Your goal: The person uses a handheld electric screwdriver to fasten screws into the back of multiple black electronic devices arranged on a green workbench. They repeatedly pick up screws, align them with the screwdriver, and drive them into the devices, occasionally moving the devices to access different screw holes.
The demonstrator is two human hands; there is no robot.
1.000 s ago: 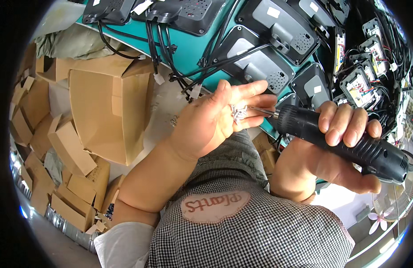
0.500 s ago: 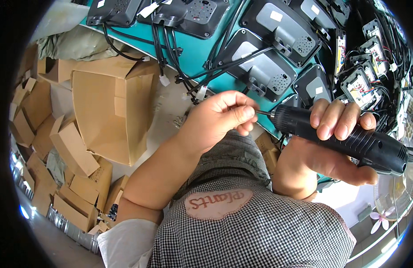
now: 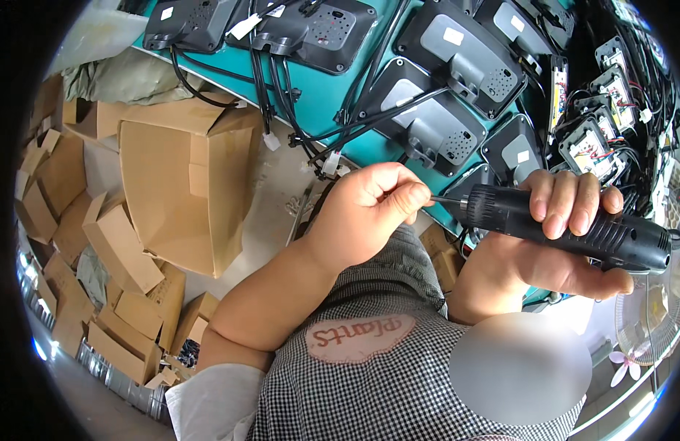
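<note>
My right hand [image 3: 567, 235] is wrapped round a black electric screwdriver [image 3: 512, 212], held almost level across my front with its bit pointing left. The thin metal bit [image 3: 448, 200] runs to the fingertips of my left hand [image 3: 380, 209]. Thumb and fingers there are pinched together at the bit's tip; whatever small thing lies between them is hidden. Just beyond both hands, a black plastic housing [image 3: 457, 137] with a grey panel and a stand lies back side up on the teal table [image 3: 318, 92].
More black housings [image 3: 461, 44] with trailing cables cover the table. Wired circuit modules [image 3: 593, 147] crowd its right end. A big open cardboard box [image 3: 167, 191] stands on the floor at left, beside a heap of smaller cartons [image 3: 127, 331]. A fan [image 3: 652, 323] is at the right.
Both hands have shifted slightly, the left one a little nearer to me. The screwdriver has moved a bit to the right and turned closer to level; its bit still meets my left fingertips.
</note>
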